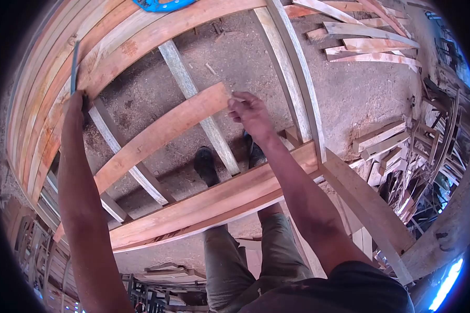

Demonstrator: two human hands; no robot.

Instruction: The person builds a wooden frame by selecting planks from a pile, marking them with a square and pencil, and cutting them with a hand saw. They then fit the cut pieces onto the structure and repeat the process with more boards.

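Observation:
My left hand (78, 100) is at the inner edge of a row of reddish planks (115, 39), closed around the lower end of a thin dark straight strip (74, 68) that lies across them. Its fingers are mostly hidden. My right hand (248, 112) is beside the right end of a loose reddish board (162, 125), its fingers curled in a pinch. Something small and pale may be at the fingertips, too small to name. The loose board rests across pale wooden crosspieces (185, 75) and runs down to the left, under my left forearm.
A blue saw-like handle (164, 4) lies on the planks at the top. Closest to my legs runs a long front beam (209, 208). Pale uprights (292, 68) stand at right. Curved offcuts (373, 44) and stacked blocks (381, 138) lie on the dusty floor (350, 88).

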